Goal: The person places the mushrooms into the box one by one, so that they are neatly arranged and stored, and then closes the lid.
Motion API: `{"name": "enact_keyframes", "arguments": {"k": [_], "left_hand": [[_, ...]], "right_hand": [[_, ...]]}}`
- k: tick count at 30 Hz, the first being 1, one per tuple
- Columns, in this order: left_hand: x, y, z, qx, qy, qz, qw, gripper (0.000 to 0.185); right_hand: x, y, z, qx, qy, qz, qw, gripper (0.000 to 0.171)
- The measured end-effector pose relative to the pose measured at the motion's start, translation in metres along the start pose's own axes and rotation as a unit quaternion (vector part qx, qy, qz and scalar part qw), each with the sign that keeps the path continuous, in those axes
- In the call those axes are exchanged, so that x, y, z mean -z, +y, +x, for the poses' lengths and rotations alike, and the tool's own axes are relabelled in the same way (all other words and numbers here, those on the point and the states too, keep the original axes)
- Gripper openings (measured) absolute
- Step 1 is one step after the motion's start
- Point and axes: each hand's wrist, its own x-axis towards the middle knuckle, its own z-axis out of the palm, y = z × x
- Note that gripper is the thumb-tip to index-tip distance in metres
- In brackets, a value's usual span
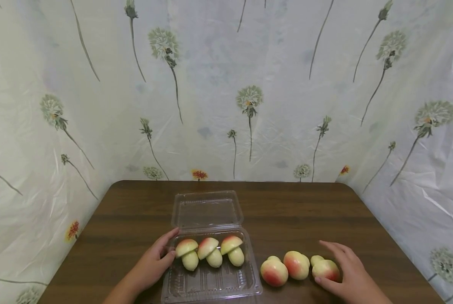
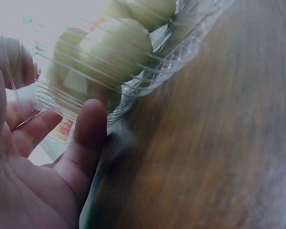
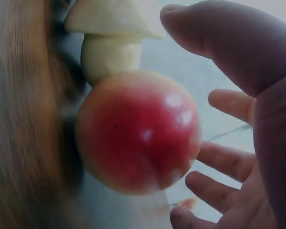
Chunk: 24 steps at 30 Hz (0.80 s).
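Hands [image 1: 154,261] [image 1: 353,272] over table [image 1: 295,215], flowered sheet [image 1: 207,93] beyond

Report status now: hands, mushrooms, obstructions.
Left hand at left edge of clear container. Right hand open at rightmost mushroom, not gripping. Three mushrooms inside, three on table. Lid open, no obstruction seen.

We are somewhere screened off, home or studio we cannot tell — dandelion-print sheeting [image 1: 205,84] hangs beyond the far corners of a wooden table [image 1: 295,207].

left hand [image 1: 150,264]: bare, palm [image 2: 35,193] creased | right hand [image 1: 350,274]: bare | fingers [image 3: 231,104]: rounded tips, apparently slender, view blurred
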Motion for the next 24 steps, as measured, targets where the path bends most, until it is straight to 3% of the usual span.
{"name": "enact_keyframes", "arguments": {"k": [11,18,24], "left_hand": [[0.000,0.000,-0.001,0.014,0.008,0.010,0.9998,0.062],[-0.002,-0.001,-0.001,0.016,0.010,0.004,0.9998,0.062],[-0.001,-0.002,0.000,0.015,0.008,0.004,0.9998,0.062]], "right_hand": [[-0.004,0.020,-0.010,-0.016,-0.016,0.051,0.998,0.092],[-0.009,0.027,-0.012,-0.040,-0.056,0.050,0.996,0.089],[-0.013,0.029,-0.012,-0.027,-0.042,0.040,0.998,0.079]]}}
